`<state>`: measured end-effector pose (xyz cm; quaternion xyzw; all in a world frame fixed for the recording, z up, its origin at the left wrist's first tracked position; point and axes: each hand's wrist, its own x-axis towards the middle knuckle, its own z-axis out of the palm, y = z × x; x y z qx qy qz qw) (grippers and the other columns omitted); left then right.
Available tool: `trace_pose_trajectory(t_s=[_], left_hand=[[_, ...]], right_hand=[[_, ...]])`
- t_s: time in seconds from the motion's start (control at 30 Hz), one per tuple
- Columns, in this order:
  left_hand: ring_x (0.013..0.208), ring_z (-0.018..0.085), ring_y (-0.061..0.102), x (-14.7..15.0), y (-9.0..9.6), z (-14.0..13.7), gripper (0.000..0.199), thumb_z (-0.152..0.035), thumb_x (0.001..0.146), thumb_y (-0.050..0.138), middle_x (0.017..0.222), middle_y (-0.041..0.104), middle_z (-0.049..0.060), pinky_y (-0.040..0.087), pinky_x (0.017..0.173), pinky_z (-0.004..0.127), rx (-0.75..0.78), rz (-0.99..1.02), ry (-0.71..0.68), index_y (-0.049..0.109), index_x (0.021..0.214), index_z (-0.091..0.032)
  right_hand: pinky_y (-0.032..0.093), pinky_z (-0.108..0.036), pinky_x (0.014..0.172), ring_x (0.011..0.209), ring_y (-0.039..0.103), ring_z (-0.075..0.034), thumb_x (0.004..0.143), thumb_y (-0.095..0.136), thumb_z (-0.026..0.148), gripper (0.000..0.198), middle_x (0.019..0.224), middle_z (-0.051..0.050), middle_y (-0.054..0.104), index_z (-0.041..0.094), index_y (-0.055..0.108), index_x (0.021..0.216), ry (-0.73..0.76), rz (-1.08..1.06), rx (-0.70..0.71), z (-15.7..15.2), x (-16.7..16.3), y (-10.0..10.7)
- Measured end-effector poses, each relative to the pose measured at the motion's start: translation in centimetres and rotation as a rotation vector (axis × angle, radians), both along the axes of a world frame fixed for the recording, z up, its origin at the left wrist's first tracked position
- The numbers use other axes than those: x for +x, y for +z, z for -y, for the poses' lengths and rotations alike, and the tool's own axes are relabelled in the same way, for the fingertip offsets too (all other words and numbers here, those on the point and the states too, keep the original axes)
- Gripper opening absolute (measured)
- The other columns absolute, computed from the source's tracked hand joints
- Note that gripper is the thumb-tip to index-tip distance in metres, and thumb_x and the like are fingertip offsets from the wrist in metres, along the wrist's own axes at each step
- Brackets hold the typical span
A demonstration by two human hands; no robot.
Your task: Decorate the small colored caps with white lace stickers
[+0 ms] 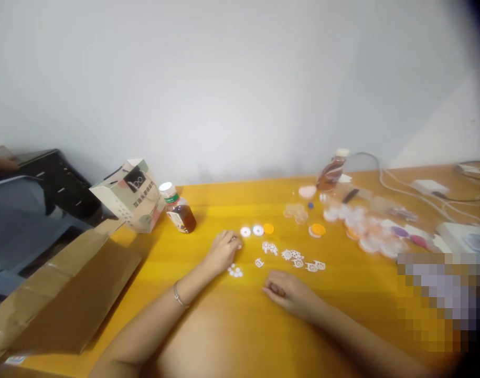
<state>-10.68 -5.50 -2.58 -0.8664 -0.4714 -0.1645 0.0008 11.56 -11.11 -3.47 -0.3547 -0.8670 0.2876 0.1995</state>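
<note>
Forearms (pixel 157 323) over table (pixel 227 202), room between; left fingers (pixel 228 239) bent by white dots (pixel 236 272), right fingers (pixel 278 286) curled; holds unclear.

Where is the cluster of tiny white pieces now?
Head view, near centre: the tiny white pieces lie beside the left hand, left of a lone white openwork piece.

I'm in a plain indoor room, perhaps a home or small office, I can't tell which. My wooden table (pixel 208 202) stands by a bare pale wall (pixel 240 94), with drink bottles (pixel 180 214), a printed carton (pixel 133 197), trailing cables (pixel 380 177) and small white cut-out pieces (pixel 290 255)
</note>
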Motion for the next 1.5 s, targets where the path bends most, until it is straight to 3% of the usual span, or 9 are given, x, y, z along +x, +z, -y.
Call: trace_pose_trajectory(t_s=[0.1, 0.33, 0.53, 0.7, 0.9, 1.07, 1.13, 1.3, 1.5], left_hand=[[0.088, 0.016, 0.044, 0.3, 0.3, 0.6, 0.018, -0.02, 0.086, 0.039, 0.093, 0.053, 0.005, 0.036, 0.078, 0.03, -0.011, 0.039, -0.013, 0.056, 0.085, -0.018], [0.091, 0.015, 0.045, 2.4, 1.4, 3.8, 0.015, -0.029, 0.084, 0.044, 0.096, 0.053, 0.004, 0.035, 0.08, 0.029, -0.087, 0.048, -0.25, 0.055, 0.084, -0.019], [0.089, 0.015, 0.047, 3.1, 0.5, 4.2, 0.017, -0.034, 0.081, 0.047, 0.095, 0.054, 0.003, 0.035, 0.078, 0.028, -0.122, 0.103, -0.25, 0.054, 0.086, -0.02], [0.09, 0.017, 0.048, 2.2, 1.4, 1.9, 0.021, -0.034, 0.085, 0.041, 0.094, 0.055, 0.004, 0.035, 0.081, 0.031, -0.065, 0.182, -0.079, 0.053, 0.094, -0.019], [0.096, 0.021, 0.047, 2.7, 0.9, -2.1, 0.02, -0.029, 0.082, 0.046, 0.098, 0.056, 0.007, 0.032, 0.082, 0.035, -0.086, 0.053, 0.1, 0.05, 0.097, -0.017], [0.093, 0.021, 0.049, 3.3, 1.1, -2.2, 0.016, -0.028, 0.084, 0.042, 0.094, 0.059, 0.006, 0.029, 0.081, 0.036, -0.099, 0.049, 0.142, 0.051, 0.094, -0.018], [0.095, 0.02, 0.048, 3.0, 2.0, -1.1, 0.02, -0.031, 0.084, 0.042, 0.099, 0.058, 0.005, 0.028, 0.082, 0.035, -0.094, 0.093, 0.094, 0.049, 0.099, -0.02], [0.096, 0.016, 0.049, 1.9, 3.8, 2.9, 0.03, -0.039, 0.081, 0.047, 0.103, 0.057, 0.001, 0.027, 0.085, 0.03, -0.18, 0.158, -0.227, 0.046, 0.107, -0.024], [0.093, 0.016, 0.05, 2.2, 1.6, 4.6, 0.031, -0.039, 0.081, 0.048, 0.097, 0.06, 0.002, 0.026, 0.081, 0.031, -0.21, 0.075, -0.281, 0.048, 0.108, -0.025]], right_hand=[[0.037, -0.022, 0.051, 0.055, 0.044, -0.012, 0.084, 0.04, 0.026, 0.019, 0.062, 0.0, 0.049, 0.019, 0.048, 0.067, -0.014, -0.018, -0.017, -0.1, 0.0, 0.0], [0.038, -0.022, 0.051, 0.054, 0.046, -0.012, 0.082, 0.042, 0.022, 0.011, 0.061, 0.002, 0.048, 0.02, 0.048, 0.072, -0.165, -0.073, 0.01, -0.6, 0.2, -1.0], [0.044, -0.026, 0.056, 0.061, 0.052, -0.016, 0.081, 0.044, 0.025, 0.016, 0.066, 0.0, 0.052, 0.02, 0.049, 0.095, -0.244, -0.091, 0.1, -1.3, 0.1, -1.9], [0.046, -0.031, 0.065, 0.071, 0.056, -0.018, 0.083, 0.041, 0.024, 0.023, 0.077, -0.004, 0.057, 0.024, 0.053, 0.103, -0.203, -0.029, 0.198, -1.6, -0.2, -1.8], [0.047, -0.032, 0.071, 0.077, 0.058, -0.019, 0.082, 0.042, 0.023, 0.02, 0.086, -0.005, 0.059, 0.023, 0.056, 0.096, -0.232, -0.03, 0.248, -1.9, 0.1, -2.0], [0.047, -0.031, 0.066, 0.072, 0.058, -0.019, 0.082, 0.041, 0.024, 0.019, 0.079, -0.005, 0.058, 0.023, 0.056, 0.094, -0.281, -0.017, 0.284, -2.1, 0.9, -1.6], [0.046, -0.031, 0.064, 0.071, 0.058, -0.02, 0.082, 0.041, 0.023, 0.019, 0.076, -0.005, 0.058, 0.021, 0.056, 0.094, -0.292, -0.005, 0.292, -2.2, 1.2, -1.6], [0.045, -0.031, 0.063, 0.071, 0.057, -0.02, 0.082, 0.042, 0.023, 0.019, 0.075, -0.005, 0.057, 0.021, 0.055, 0.095, -0.289, 0.024, 0.276, -2.6, 1.4, -1.9], [0.045, -0.031, 0.063, 0.068, 0.057, -0.019, 0.083, 0.041, 0.025, 0.018, 0.073, -0.004, 0.057, 0.02, 0.054, 0.095, -0.297, 0.024, 0.273, -2.6, 1.4, -2.2]])
